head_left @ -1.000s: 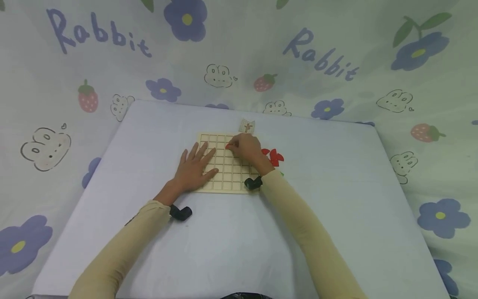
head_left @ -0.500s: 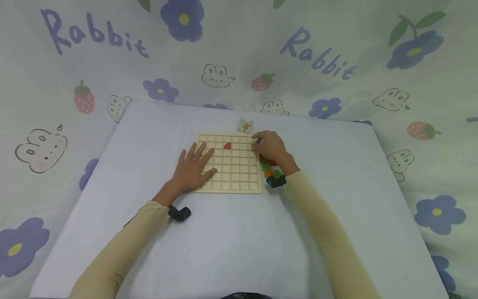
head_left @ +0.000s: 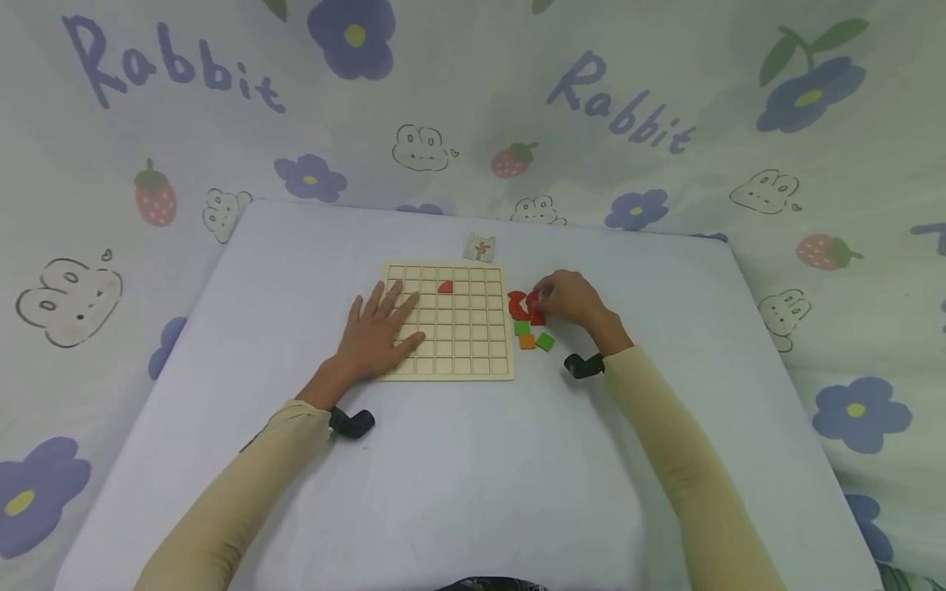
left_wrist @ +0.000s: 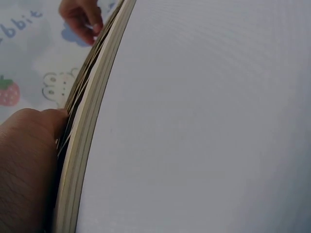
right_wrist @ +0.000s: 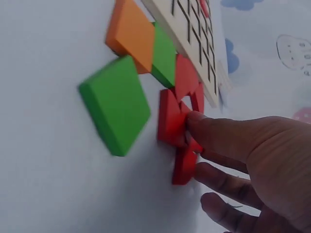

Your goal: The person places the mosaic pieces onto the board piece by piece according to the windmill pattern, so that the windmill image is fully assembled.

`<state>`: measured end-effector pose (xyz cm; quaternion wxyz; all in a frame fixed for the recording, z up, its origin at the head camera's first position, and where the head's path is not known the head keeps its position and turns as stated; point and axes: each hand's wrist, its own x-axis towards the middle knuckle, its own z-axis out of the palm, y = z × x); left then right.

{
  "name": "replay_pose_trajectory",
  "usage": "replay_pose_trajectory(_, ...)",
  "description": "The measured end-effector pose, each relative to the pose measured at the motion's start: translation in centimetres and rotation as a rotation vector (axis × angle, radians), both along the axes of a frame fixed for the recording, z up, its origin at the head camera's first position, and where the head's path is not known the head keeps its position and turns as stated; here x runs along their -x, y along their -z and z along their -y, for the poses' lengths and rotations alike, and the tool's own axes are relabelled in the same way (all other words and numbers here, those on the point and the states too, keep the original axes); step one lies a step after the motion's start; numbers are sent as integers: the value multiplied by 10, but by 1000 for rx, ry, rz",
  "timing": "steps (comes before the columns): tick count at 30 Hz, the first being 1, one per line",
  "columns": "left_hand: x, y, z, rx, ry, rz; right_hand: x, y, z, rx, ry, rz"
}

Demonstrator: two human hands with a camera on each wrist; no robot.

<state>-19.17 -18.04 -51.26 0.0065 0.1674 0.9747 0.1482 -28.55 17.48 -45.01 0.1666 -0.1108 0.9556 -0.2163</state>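
One red quarter-round piece (head_left: 446, 287) lies in the second row from the far edge of the wooden grid board (head_left: 473, 345). Left hand (head_left: 372, 335): fingers spread over the board's left part, covering several cells; in the left wrist view the board shows edge-on and the fingertips are hidden. Right hand (head_left: 571, 297): thumb against one of the loose red pieces (head_left: 516, 308) just right of the board; opposing contact hidden, so cannot tell whether it is pinched. Loose red pieces overlap; count uncertain. Just nearer the person: two green squares (head_left: 545, 341), one orange square (head_left: 527, 341). Beyond the board, a card (head_left: 480, 248); its brown print is too small to make out.
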Motion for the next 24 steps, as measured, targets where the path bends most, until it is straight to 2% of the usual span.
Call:
replay_pose_trajectory(7, 0, -1, 1, -5, 7, 0, -5, 8, 4, 57, 11, -30)
replay_pose_trajectory(13, 0, 0, 0, -8, 11, 3, -4, 12, 6, 101, 44, -18)
replay_pose_trajectory(16, 1, 0, 0, -7, 9, 9, -4, 13, 6, 131, 27, -27)
replay_pose_trajectory(24, -1, -2, 1, -14, 18, 10, -16, 9, 11, 35, 9, -17)
